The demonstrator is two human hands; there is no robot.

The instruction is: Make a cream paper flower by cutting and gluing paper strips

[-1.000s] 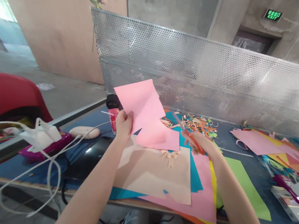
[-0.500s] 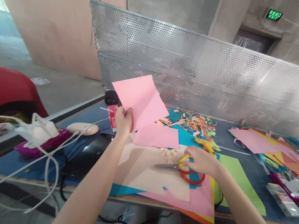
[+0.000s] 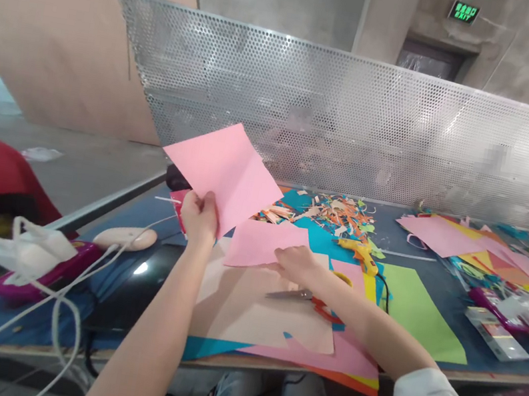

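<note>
My left hand pinches a large pink sheet of paper by its lower edge, holding it tilted above the table. My right hand has its fingers closed at the right edge of a smaller pink paper piece, which lies over the beige sheet. Under my right forearm, the scissors rest on the beige sheet, their red and yellow handles partly hidden. Pink, yellow, orange and blue sheets stick out beneath the beige one.
Paper scraps are heaped at the back, near a yellow glue gun. A green sheet lies to the right. At left are a purple power strip with white cables and a pale mouse-like object. A perforated metal panel stands behind.
My right hand has let go of the scissors, leaving them on the beige sheet, and moved left onto the smaller pink piece, which has shifted slightly. My left hand still holds the large pink sheet.
</note>
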